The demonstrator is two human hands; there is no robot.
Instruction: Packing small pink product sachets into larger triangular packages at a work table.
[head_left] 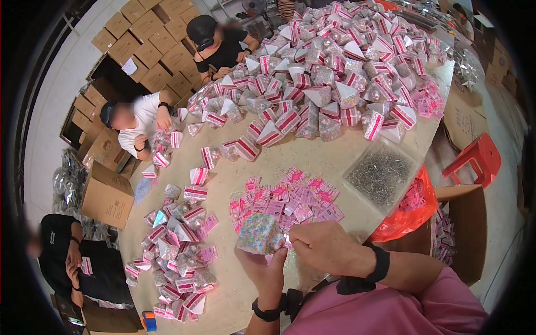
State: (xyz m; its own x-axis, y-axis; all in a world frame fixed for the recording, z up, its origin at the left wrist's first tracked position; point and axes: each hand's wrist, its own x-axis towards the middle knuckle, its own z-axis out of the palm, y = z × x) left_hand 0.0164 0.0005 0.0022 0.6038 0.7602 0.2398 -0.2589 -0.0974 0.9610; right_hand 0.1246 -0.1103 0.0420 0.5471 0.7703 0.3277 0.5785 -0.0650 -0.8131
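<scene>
Candy pouch [260, 233], a clear bag stuffed with pastel sprinkle-like sweets, sits at the near edge of the worktop [312, 159], held up between both of the person's hands.

Largest first: the pale worktop carries a huge heap of finished pyramid packs [335, 67] with pink-and-white striped headers across its far side. A smaller spread of the same packs [178, 245] runs along the left edge, where 3 other people work beside brown cartons [109, 195]. Toward the right edge lies a clear bag of small metal staples or pins [381, 176], with an orange plastic bag [410, 215] just beyond the edge. Just beyond the pouch, in the middle, lies a loose pile of pink header cards [287, 201].

Left hand [268, 268] cups the pouch from below, fingers closed around its lower end. Right hand [324, 245] is closed on the pouch's right side, pinching its top edge. The pouch lies just left of the right hand and directly above the left, its long axis roughly upright; both are touching it.
</scene>
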